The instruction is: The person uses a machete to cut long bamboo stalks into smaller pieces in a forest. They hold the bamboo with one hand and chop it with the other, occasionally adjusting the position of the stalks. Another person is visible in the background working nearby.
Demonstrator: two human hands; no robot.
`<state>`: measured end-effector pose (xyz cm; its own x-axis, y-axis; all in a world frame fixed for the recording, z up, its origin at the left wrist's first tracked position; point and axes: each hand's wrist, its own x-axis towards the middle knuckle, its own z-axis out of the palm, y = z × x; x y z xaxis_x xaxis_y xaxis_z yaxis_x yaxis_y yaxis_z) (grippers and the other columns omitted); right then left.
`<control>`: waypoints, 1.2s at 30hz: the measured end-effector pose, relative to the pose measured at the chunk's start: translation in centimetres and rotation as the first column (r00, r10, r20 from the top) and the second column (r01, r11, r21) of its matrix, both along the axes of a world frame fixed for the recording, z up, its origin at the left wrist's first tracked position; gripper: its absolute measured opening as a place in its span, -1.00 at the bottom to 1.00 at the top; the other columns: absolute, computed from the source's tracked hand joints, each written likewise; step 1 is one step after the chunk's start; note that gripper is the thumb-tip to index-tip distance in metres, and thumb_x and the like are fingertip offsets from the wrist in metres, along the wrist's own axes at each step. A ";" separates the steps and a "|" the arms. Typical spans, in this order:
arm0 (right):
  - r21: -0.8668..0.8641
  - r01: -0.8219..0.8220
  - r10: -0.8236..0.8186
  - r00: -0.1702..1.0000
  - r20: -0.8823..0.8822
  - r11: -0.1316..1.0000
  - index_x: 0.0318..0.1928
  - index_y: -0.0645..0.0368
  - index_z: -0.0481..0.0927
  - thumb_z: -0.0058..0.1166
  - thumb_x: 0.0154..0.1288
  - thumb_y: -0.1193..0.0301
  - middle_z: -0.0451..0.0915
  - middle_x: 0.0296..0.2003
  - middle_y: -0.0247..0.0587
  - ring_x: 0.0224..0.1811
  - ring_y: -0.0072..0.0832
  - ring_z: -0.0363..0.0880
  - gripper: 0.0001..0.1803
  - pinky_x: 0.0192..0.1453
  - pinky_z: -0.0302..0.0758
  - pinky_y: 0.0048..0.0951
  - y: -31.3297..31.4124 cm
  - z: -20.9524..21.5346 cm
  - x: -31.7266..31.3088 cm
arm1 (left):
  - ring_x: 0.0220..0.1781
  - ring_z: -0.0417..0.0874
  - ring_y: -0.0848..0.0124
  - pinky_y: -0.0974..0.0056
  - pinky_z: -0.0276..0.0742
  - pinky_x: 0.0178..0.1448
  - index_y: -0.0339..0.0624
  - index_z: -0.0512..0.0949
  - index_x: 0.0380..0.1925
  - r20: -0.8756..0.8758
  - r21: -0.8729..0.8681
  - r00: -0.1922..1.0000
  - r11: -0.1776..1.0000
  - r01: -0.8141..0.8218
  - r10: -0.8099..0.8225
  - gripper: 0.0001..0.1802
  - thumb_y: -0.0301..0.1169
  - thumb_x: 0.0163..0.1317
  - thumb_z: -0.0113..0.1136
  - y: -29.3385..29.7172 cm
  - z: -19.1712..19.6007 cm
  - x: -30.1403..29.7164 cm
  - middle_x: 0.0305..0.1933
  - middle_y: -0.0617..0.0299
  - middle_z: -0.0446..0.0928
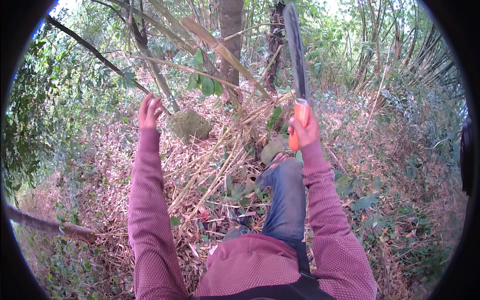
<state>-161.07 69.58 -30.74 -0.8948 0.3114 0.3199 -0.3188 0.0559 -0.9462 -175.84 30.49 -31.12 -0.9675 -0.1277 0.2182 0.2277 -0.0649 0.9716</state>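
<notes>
My right hand [305, 127] is wrapped round the orange handle of a machete [296, 52], its long dark blade pointing up, a little tilted to the left. To the left, my left hand [149, 113] is raised with bent fingers at the lower end of a thin dark branch [95, 52], which slopes down from the upper left. The fingers seem closed round it, though the palm side is partly hidden. Between the hands, a cut pale bamboo pole [225, 52] slants across, and a leafy twig [206, 84] hangs below it.
A mossy rock [190, 125] lies beyond my left forearm. Dry bamboo stalks [220, 162] and leaf litter cover the ground before my feet. A tree trunk [230, 40] stands ahead; a thick cut log [52, 225] juts in at the lower left. Bamboo clumps [395, 55] rise at the right.
</notes>
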 end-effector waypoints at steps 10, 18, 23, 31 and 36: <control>0.025 -0.093 0.092 0.995 0.036 0.995 -0.05 0.29 0.36 0.02 0.02 0.48 0.45 -0.44 -0.25 -0.45 -0.53 0.45 -0.59 -0.34 0.44 -0.53 0.2 0.1 -6.4 | 0.14 0.35 0.25 0.22 0.37 0.05 -0.25 0.06 0.21 -0.081 0.170 0.994 0.984 -0.062 0.077 -0.21 -0.21 0.06 0.21 13.3 6.7 -15.8 0.12 -0.01 0.29; 0.135 -0.122 0.106 0.988 0.115 0.983 -0.10 0.29 0.37 0.09 0.01 0.43 0.47 -0.41 -0.19 -0.48 -0.50 0.45 -0.59 -0.36 0.42 -0.48 4.2 -3.7 -11.1 | -0.07 0.46 0.32 0.26 0.40 0.00 -0.32 0.17 0.11 -0.168 0.375 0.975 0.924 -0.072 0.144 -0.20 -0.25 -0.09 0.35 17.7 6.4 -24.8 -0.05 0.05 0.39; 0.184 -0.125 0.096 0.983 0.156 0.975 -0.14 0.28 0.40 0.16 -0.02 0.34 0.50 -0.36 -0.10 -0.31 -0.39 0.50 -0.56 -0.15 0.42 -0.41 5.9 -5.2 -13.0 | -0.25 0.51 0.41 0.34 0.41 -0.06 -0.29 0.45 -0.16 -0.163 0.379 0.974 0.921 -0.086 0.158 -0.51 -0.35 -0.11 0.37 20.4 6.2 -22.8 -0.27 0.19 0.50; 0.258 0.003 -0.015 0.999 0.046 0.966 -0.11 0.18 0.40 0.16 -0.03 0.36 0.54 -0.35 -0.04 -0.29 -0.28 0.56 -0.57 -0.16 0.46 -0.35 7.7 -5.3 -12.2 | -0.49 0.53 0.42 0.37 0.48 -0.35 -0.22 0.41 -0.46 -0.368 0.480 0.911 0.877 0.013 0.188 -0.83 -0.47 0.01 0.23 27.7 6.4 -12.5 -0.52 0.19 0.48; 0.379 0.035 -0.062 0.996 0.057 0.925 -0.09 0.12 0.37 0.13 -0.02 0.34 0.57 -0.37 0.01 -0.28 -0.14 0.59 -0.57 -0.21 0.49 -0.29 7.5 -3.1 -11.6 | -0.53 0.51 0.41 0.34 0.48 -0.36 -0.24 0.37 -0.45 -0.439 0.474 0.865 0.881 -0.008 0.244 -0.91 -0.62 0.07 0.05 28.8 5.9 -10.5 -0.57 0.18 0.46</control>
